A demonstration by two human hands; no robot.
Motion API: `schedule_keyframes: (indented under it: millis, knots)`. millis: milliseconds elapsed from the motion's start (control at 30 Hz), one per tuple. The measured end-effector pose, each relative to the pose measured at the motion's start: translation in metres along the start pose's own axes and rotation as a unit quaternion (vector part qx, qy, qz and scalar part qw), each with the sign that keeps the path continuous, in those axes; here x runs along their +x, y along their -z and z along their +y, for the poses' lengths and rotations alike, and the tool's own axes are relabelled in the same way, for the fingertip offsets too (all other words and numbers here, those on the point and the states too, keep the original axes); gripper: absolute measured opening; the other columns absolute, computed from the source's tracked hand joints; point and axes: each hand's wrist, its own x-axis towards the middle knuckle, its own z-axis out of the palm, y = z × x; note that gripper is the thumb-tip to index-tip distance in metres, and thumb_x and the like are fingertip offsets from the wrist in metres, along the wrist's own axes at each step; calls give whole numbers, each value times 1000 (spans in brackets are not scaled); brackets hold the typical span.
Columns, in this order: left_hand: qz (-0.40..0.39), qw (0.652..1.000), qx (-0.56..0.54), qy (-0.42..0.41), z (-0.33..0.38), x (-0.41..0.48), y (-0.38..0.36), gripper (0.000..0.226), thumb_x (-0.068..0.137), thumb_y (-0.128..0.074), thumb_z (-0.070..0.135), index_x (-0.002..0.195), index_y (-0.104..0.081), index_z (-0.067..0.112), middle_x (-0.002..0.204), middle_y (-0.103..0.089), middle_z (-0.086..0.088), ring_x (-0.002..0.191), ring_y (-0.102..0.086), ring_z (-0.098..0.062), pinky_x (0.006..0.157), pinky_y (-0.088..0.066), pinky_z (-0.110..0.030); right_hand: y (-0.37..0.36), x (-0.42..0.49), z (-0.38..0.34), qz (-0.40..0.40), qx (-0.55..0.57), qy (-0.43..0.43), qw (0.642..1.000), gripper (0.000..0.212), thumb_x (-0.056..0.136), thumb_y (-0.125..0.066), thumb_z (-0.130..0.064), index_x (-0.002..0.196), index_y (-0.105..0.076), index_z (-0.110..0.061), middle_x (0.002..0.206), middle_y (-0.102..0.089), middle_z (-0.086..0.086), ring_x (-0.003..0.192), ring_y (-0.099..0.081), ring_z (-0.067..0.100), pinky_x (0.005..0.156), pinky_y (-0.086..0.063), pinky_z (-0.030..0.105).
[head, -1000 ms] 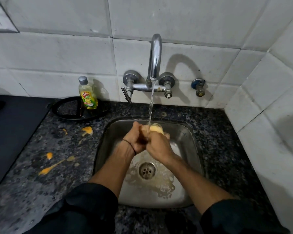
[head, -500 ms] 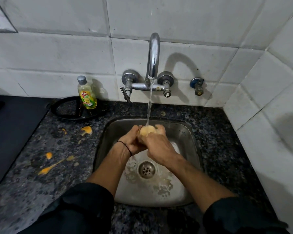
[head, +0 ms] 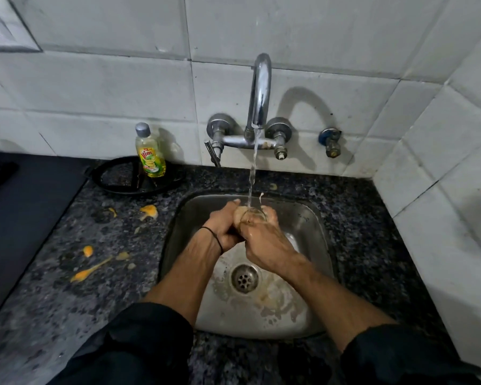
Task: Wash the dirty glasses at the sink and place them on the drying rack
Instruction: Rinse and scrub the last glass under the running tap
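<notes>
1. Both my hands are wrapped round the glass (head: pixel 251 215), dead centre of the frame, held over the sink (head: pixel 313 218) and not touching its bottom.
2. My left hand (head: pixel 222 227) has its fingers curled tight on the glass's left side. There's a thin black band (head: pixel 215 237) on that wrist.
3. My right hand (head: pixel 265 243) is curled round the right side and the bottom, fingertips hooked over the far edge. So neither hand is open at all, and both are clamped on the same glass.
4. The glass is mostly hidden by my fingers. Only the rim and a bit of clear wall show, so I can't tell how it's tilted.
5. The tap (head: pixel 259 90) is running, and the water (head: pixel 252 173) drops straight onto the glass at the rim.
6. The drain (head: pixel 244 278) is below my wrists, with brownish gunk smeared round it.
7. Upper left of the sink, a yellow soap bottle (head: pixel 150 154) stands on a black ring (head: pixel 114 187) against the tiles.
8. The counter (head: pixel 39 307) at left has orange spills (head: pixel 89 273) on it.
9. A small valve (head: pixel 331 143) sits on the wall right of the tap, and there's a socket (head: pixel 0 31) in the top left corner.
</notes>
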Motion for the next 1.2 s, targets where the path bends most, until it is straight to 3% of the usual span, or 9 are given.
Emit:
schedule_keyframes:
  millis: [200, 300, 400, 500, 600, 767, 933, 1133, 1200]
  knots:
    - [-26, 998, -56, -22, -11, -5, 12, 20, 100, -50, 23, 99, -62, 6, 91, -67, -15, 78, -70, -23, 64, -61, -34, -7, 23, -19, -6, 365, -241, 899, 39, 64, -55, -16, 100, -70, -21, 98, -73, 1, 96, -68, 21, 85, -57, 46]
    - [-25, 1000, 1, 0, -1, -7, 12, 39, 103, -45, 33, 119, -62, 2, 119, -65, -23, 97, -67, -30, 66, -61, -39, 3, 1, -19, 14, 109, -110, 988, 55, 81, -47, -1, 130, -60, -23, 122, -65, 1, 119, -54, 23, 112, -34, 43]
    - [-24, 1000, 15, 0, 0, -11, 12, 39, 102, -52, 34, 122, -62, 2, 119, -65, -24, 94, -67, -33, 58, -61, -42, 11, -8, -12, 60, -59, 2, 996, 69, 75, -45, 7, 137, -54, -21, 122, -59, -5, 118, -50, 16, 114, -22, 40]
    - [-21, 999, -12, -26, -10, -14, 12, 22, 102, -49, 18, 104, -64, 2, 103, -63, -23, 82, -64, -28, 63, -57, -42, 5, 4, -15, 39, 168, -169, 970, 47, 72, -56, -10, 114, -70, -26, 108, -71, -6, 105, -64, 14, 95, -50, 32]
    - [-18, 997, -69, -19, -20, -15, 10, 34, 106, -36, 21, 98, -61, 1, 99, -65, -23, 83, -65, -29, 63, -58, -41, 2, 15, -21, 24, 442, -273, 854, 42, 68, -57, -12, 100, -78, -30, 96, -77, -5, 96, -71, 16, 85, -59, 38]
    - [-59, 997, -14, 52, -9, -18, -1, 42, 103, -43, 35, 89, -68, 5, 80, -73, -14, 84, -65, -27, 76, -52, -38, 11, -10, -20, -34, 43, -82, 995, 45, 80, -53, 0, 120, -64, -17, 120, -62, 5, 121, -47, 31, 114, -31, 42]
    - [-41, 999, -14, 7, -20, -10, 13, 12, 92, -57, 25, 92, -61, 14, 94, -61, -11, 85, -62, -22, 73, -54, -34, 7, 0, -29, -67, 186, -230, 953, 10, 72, -60, -10, 82, -59, -13, 90, -63, 4, 101, -62, 26, 88, -48, 34]
    - [-34, 998, 12, 56, -5, -14, 15, 30, 101, -46, 38, 106, -63, 14, 104, -66, -15, 89, -64, -28, 66, -58, -39, 6, -6, -17, -69, 119, -158, 978, 55, 80, -54, -5, 132, -58, -22, 138, -41, 8, 120, -47, 28, 103, -44, 35]
    - [-53, 998, 15, 40, -5, -14, 16, 36, 100, -52, 36, 118, -63, 7, 111, -68, -18, 94, -66, -29, 66, -61, -38, 14, -8, -17, -63, 39, -107, 992, 47, 79, -56, 0, 121, -62, -20, 129, -47, 8, 120, -44, 28, 105, -39, 33]
